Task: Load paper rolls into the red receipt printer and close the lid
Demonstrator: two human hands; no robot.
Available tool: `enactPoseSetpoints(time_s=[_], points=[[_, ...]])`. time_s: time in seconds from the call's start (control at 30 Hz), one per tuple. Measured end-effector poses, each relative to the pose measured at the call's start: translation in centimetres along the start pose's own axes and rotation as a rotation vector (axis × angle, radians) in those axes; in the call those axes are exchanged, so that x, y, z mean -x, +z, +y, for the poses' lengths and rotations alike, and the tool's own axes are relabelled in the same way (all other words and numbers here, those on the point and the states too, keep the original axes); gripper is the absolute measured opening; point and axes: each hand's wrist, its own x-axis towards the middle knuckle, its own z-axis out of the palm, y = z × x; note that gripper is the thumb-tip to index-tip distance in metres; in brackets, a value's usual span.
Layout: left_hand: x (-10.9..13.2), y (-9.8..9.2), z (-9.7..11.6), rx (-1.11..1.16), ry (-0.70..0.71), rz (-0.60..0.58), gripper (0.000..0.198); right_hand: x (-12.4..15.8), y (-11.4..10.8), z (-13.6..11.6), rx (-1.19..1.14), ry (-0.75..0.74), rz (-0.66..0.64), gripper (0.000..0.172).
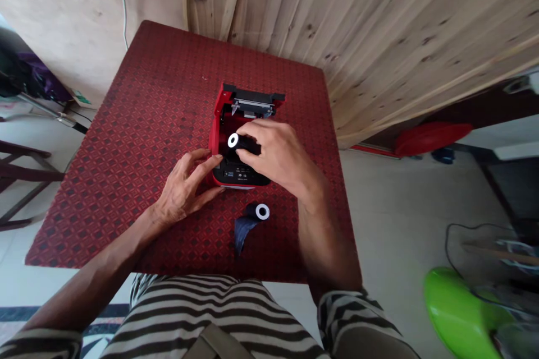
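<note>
A red and black device (242,175) with its lid (250,96) raised stands on the patterned red table (126,179). My right hand (273,151) grips a black roll (248,143) with a white core end, over the opening of the device. Fingers spread, my left hand (187,185) rests against the device's left side and front corner. Nearer to me, a second dark roll (256,211) lies on the table with a loose dark strip hanging off it. The inside of the device is partly hidden by my right hand.
Wooden plank wall (295,11) rises behind the table. A bright green object (463,308) sits at the lower right, with a cable near it. On the left are dark wooden furniture legs (25,179) and a metal pole.
</note>
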Motion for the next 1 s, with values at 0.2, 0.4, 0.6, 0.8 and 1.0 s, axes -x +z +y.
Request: enactPoseSetpoints(time_s=[0.2, 0.4, 0.6, 0.8, 1.0], points=[[-0.3, 0.0, 0.0, -0.018, 0.018, 0.001, 0.078, 6.2, 0.2, 5.4, -0.444, 0.26, 0.466, 0.023], [-0.5, -0.3, -0.2, -0.016, 0.036, 0.023, 0.08, 8.6, 6.3, 11.6, -0.582, 0.505, 0.544, 0.028], [-0.9, 0.5, -0.7, -0.03, 0.015, 0.039, 0.093, 9.1, 8.6, 11.9, -0.618, 0.493, 0.478, 0.033], [-1.4, 0.6, -0.7, -0.003, -0.002, -0.01, 0.094, 12.4, 5.9, 9.5, -0.484, 0.574, 0.544, 0.047], [-1.8, -0.1, -1.3, 0.044, 0.035, -0.051, 0.099, 17.7, 3.6, 4.0, -0.609, 0.538, 0.162, 0.032]])
